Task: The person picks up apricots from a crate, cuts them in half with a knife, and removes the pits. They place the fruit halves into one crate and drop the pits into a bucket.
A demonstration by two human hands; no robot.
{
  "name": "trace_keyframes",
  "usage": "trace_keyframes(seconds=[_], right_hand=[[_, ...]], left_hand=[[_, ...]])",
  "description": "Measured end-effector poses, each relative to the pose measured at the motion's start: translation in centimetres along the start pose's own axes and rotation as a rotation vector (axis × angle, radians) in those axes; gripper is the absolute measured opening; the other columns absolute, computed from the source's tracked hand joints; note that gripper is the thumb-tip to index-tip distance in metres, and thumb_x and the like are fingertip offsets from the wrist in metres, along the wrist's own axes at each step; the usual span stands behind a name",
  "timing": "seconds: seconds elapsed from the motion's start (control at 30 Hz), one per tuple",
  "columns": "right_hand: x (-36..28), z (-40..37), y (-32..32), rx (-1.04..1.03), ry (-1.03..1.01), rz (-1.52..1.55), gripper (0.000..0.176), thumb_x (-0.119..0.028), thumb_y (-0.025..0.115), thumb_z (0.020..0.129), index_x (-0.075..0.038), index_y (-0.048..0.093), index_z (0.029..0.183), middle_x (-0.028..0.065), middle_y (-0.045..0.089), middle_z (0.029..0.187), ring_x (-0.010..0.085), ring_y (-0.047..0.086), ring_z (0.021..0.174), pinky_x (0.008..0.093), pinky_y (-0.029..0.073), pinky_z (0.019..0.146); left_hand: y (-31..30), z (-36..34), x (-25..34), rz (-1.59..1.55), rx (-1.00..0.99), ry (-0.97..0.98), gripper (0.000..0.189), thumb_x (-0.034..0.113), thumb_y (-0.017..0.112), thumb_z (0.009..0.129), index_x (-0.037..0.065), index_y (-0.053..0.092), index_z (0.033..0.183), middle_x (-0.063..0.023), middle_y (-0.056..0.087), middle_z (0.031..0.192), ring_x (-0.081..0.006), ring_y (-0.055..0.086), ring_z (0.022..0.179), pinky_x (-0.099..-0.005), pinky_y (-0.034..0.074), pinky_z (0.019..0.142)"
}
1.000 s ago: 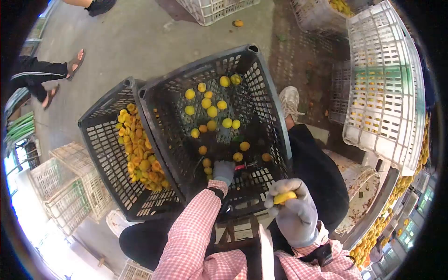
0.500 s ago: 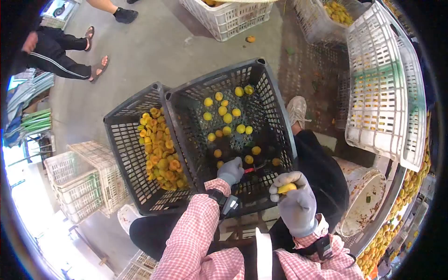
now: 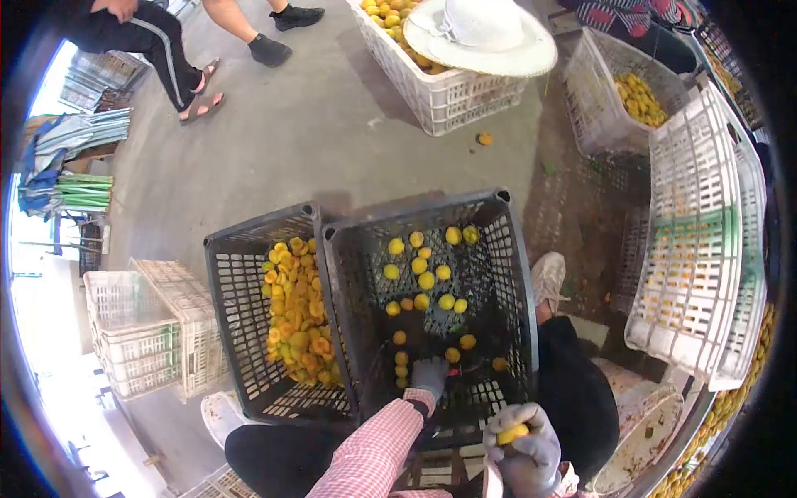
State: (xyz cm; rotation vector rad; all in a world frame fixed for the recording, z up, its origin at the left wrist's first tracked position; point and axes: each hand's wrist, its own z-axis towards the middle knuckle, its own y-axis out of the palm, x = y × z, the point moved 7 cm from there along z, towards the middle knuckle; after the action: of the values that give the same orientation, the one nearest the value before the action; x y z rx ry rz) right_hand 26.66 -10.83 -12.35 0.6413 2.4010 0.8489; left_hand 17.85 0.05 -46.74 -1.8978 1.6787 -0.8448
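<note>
My left hand, in a grey glove, is down inside the near part of a black plastic crate, its fingers closed around a red-handled tool; the rest of the tool is hard to make out. Several whole yellow apricots lie loose on that crate's bottom. Over the crate's near right corner, my gloved right hand is closed on a yellow apricot, which shows between thumb and fingers. A second black crate, touching on the left, holds a heap of cut-open apricots.
White crates stand at the left, and stacked ones at the right. Ahead is a crate of apricots with a white hat on it. Other people's legs are at the upper left. One apricot lies on the floor.
The view has tilted up, bringing the hat into sight. My left hand has reached deeper into the crate, and less of the tool shows. My right hand keeps its apricot.
</note>
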Motion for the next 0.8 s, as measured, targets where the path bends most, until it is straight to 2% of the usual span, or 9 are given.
trace_keyframes(seconds=[0.13, 0.17, 0.27, 0.43, 0.6, 0.67, 0.73, 0.77, 0.8], right_hand=[[0.0, 0.0, 1.0, -0.025, -0.043, -0.021, 0.027, -0.017, 0.067, 0.081, -0.005, 0.05, 0.098, 0.01, 0.05, 0.096, 0.0157, 0.049, 0.074, 0.0252, 0.043, 0.06], [-0.1, 0.0, 1.5, -0.044, -0.048, -0.034, 0.025, -0.018, 0.066, 0.082, -0.005, 0.05, 0.096, 0.0102, 0.051, 0.094, 0.0142, 0.048, 0.069, 0.0238, 0.04, 0.055], [0.4, -0.2, 1.7, -0.063, -0.039, -0.102, 0.021, -0.016, 0.061, 0.083, -0.005, 0.05, 0.095, 0.0109, 0.051, 0.091, 0.013, 0.047, 0.067, 0.0221, 0.038, 0.052], [1.3, -0.8, 1.4, -0.111, -0.117, -0.11, 0.013, 0.004, 0.047, 0.08, -0.005, 0.05, 0.088, 0.0122, 0.053, 0.088, 0.0132, 0.047, 0.065, 0.0206, 0.037, 0.05], [3.5, -0.5, -1.2, -0.188, -0.096, -0.185, 0.015, 0.004, 0.048, 0.079, -0.007, 0.051, 0.09, 0.0125, 0.053, 0.089, 0.0151, 0.05, 0.068, 0.0215, 0.038, 0.051], [3.7, -0.3, -2.4, -0.013, -0.113, -0.374, 0.02, 0.001, 0.046, 0.071, -0.003, 0.051, 0.091, 0.0121, 0.054, 0.09, 0.0209, 0.055, 0.069, 0.0277, 0.042, 0.055], [3.2, -1.1, -1.5, -0.032, -0.156, -0.459, 0.019, 0.004, 0.045, 0.074, -0.004, 0.049, 0.091, 0.0114, 0.055, 0.089, 0.0198, 0.056, 0.065, 0.0282, 0.044, 0.052], [3.1, -0.4, -2.0, -0.02, -0.225, -0.371, 0.018, 0.004, 0.046, 0.075, -0.003, 0.049, 0.091, 0.0116, 0.056, 0.087, 0.0203, 0.057, 0.066, 0.0293, 0.045, 0.052], [2.9, -0.4, -2.3, -0.007, -0.286, -0.281, 0.017, 0.005, 0.046, 0.076, -0.003, 0.049, 0.091, 0.0118, 0.056, 0.086, 0.0209, 0.058, 0.067, 0.0304, 0.046, 0.053]], left_hand=[[-0.7, 1.5, -1.4, -0.229, -0.15, -0.1, 0.022, 0.018, 0.051, 0.088, 0.015, 0.065, 0.104, -0.0101, 0.065, 0.105, -0.0263, 0.066, 0.09, -0.0455, 0.048, 0.071], [0.4, 1.6, -1.1, -0.034, 0.189, 0.029, 0.025, 0.019, 0.049, 0.089, 0.015, 0.065, 0.108, -0.0122, 0.066, 0.105, -0.0262, 0.067, 0.09, -0.0445, 0.049, 0.069], [-2.0, -0.4, -1.0, -0.199, -0.028, 0.023, 0.026, 0.015, 0.05, 0.088, 0.013, 0.062, 0.111, -0.0149, 0.066, 0.103, -0.0318, 0.066, 0.093, -0.0474, 0.05, 0.071], [-5.3, -2.7, -1.7, -0.382, -0.029, -0.033, 0.033, 0.01, 0.053, 0.083, 0.01, 0.055, 0.116, -0.0189, 0.064, 0.107, -0.0383, 0.062, 0.099, -0.0496, 0.048, 0.082], [-12.7, -7.4, -2.1, -0.607, 0.055, -0.184, 0.033, 0.017, 0.057, 0.081, 0.008, 0.051, 0.112, -0.0217, 0.063, 0.106, -0.0404, 0.06, 0.103, -0.0462, 0.048, 0.084], [-13.9, -8.3, -3.1, -0.638, 0.136, -0.213, 0.034, 0.019, 0.064, 0.079, 0.007, 0.05, 0.108, -0.0202, 0.063, 0.101, -0.0405, 0.06, 0.099, -0.0447, 0.048, 0.083], [-17.1, -11.5, -3.2, -0.789, 0.252, -0.159, 0.035, 0.017, 0.07, 0.075, 0.007, 0.048, 0.101, -0.0171, 0.063, 0.09, -0.0329, 0.064, 0.079, -0.0416, 0.051, 0.069], [-18.7, -13.8, -3.1, -1.087, 0.227, -0.171, 0.034, 0.012, 0.072, 0.074, 0.008, 0.044, 0.093, -0.011, 0.055, 0.076, -0.0214, 0.057, 0.055, -0.0365, 0.048, 0.051], [-19.4, -15.5, -3.4, -1.081, 0.244, -0.169, 0.034, 0.012, 0.072, 0.074, 0.008, 0.044, 0.093, -0.011, 0.055, 0.076, -0.0214, 0.057, 0.055, -0.0365, 0.048, 0.051]])
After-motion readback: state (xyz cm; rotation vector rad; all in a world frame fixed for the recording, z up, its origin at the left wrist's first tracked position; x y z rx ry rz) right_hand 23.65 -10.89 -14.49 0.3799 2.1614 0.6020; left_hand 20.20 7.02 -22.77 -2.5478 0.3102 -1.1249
